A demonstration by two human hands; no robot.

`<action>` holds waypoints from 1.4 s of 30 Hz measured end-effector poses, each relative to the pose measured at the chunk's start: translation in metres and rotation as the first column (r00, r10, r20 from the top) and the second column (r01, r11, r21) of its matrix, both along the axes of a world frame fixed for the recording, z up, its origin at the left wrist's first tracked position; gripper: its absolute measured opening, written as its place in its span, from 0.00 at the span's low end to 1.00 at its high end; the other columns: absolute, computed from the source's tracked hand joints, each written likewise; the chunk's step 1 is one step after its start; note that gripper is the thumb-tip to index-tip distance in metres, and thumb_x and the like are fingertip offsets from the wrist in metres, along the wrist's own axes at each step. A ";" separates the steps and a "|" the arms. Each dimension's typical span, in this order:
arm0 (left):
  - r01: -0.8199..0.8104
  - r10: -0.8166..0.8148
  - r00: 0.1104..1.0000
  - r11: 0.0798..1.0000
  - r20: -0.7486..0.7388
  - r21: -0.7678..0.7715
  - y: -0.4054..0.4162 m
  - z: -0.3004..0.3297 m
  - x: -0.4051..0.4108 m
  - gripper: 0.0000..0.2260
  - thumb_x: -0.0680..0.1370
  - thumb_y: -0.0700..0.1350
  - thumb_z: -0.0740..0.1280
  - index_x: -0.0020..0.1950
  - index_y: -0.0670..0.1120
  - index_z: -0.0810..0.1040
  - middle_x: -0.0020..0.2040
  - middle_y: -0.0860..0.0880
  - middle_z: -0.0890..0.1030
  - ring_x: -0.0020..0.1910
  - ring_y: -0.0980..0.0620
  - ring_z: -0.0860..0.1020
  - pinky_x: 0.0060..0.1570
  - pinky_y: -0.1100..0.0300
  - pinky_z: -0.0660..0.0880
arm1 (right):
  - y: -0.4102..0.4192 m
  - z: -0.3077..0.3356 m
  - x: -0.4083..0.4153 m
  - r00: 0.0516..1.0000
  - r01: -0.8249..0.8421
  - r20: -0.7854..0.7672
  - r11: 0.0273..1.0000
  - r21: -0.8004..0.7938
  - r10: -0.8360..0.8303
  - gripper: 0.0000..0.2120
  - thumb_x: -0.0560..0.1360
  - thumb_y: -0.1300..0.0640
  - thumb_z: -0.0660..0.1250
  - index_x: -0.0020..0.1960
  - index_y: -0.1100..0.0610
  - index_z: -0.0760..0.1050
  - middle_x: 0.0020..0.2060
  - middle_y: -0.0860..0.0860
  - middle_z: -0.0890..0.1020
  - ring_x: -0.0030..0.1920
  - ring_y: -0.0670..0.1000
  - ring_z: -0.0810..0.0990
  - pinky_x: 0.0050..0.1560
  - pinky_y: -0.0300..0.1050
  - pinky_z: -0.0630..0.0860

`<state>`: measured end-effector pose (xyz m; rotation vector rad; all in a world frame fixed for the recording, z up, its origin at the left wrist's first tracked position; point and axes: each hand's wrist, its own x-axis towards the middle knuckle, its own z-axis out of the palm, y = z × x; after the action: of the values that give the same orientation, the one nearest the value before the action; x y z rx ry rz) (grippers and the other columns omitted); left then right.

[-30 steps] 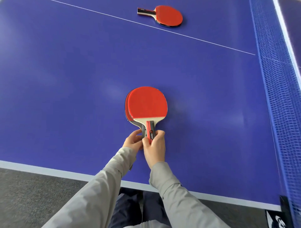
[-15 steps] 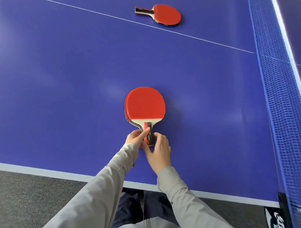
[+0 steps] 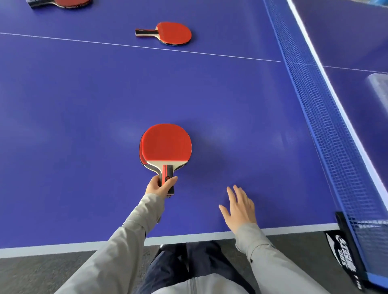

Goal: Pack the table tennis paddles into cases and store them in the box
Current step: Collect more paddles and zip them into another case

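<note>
Two red paddles lie stacked [image 3: 165, 144] on the blue table, the lower one peeking out at the left. My left hand [image 3: 160, 186] grips their handles together. To the right, my right hand [image 3: 239, 204] hovers over the table with fingers spread and holds nothing. A third red paddle [image 3: 174, 33] lies farther back beyond the white centre line, handle pointing left. Another paddle [image 3: 60, 2] is cut off at the top left edge. I see no case or box for certain.
The blue net [image 3: 327, 134] runs along the right side, clamped at the table's near edge [image 3: 348, 251]. Beyond the net lies a blurred grey object [image 3: 379, 92]. The white table edge [image 3: 63, 247] and grey floor are just in front of me.
My right hand has let go of the paddle handles and moved right, opening. My left hand keeps hold of the stack. The view has pulled back, showing more paddles.
</note>
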<state>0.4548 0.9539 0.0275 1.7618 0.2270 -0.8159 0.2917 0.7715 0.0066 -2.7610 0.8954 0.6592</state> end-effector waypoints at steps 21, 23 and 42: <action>0.622 -0.622 0.781 0.765 0.058 -0.166 -0.080 0.036 -0.215 0.19 0.65 0.51 0.71 0.46 0.39 0.72 0.35 0.48 0.70 0.36 0.49 0.71 0.39 0.57 0.72 | 0.029 0.009 -0.289 0.697 0.717 -0.093 0.692 0.090 -0.711 0.29 0.80 0.41 0.51 0.77 0.52 0.49 0.75 0.50 0.59 0.75 0.51 0.55 0.71 0.50 0.60; 0.654 -0.654 0.754 0.740 0.061 -0.158 -0.084 0.037 -0.248 0.18 0.66 0.49 0.72 0.48 0.41 0.73 0.36 0.48 0.73 0.37 0.49 0.72 0.38 0.59 0.72 | 0.033 0.006 -0.323 0.662 0.749 -0.102 0.653 0.113 -0.742 0.29 0.80 0.41 0.52 0.76 0.52 0.51 0.74 0.50 0.61 0.75 0.51 0.56 0.71 0.50 0.60; 0.810 -0.822 0.567 0.543 0.056 -0.224 -0.147 0.041 -0.528 0.12 0.63 0.49 0.70 0.40 0.45 0.73 0.27 0.56 0.71 0.26 0.60 0.70 0.28 0.71 0.68 | 0.017 0.001 -0.591 0.422 0.894 -0.156 0.381 0.236 -0.893 0.29 0.80 0.42 0.53 0.76 0.52 0.53 0.73 0.52 0.63 0.74 0.53 0.59 0.70 0.52 0.60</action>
<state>-0.0735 0.8071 0.0684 1.5803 -0.7200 -1.4979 -0.2991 0.7888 0.0078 -1.5651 1.8793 0.4813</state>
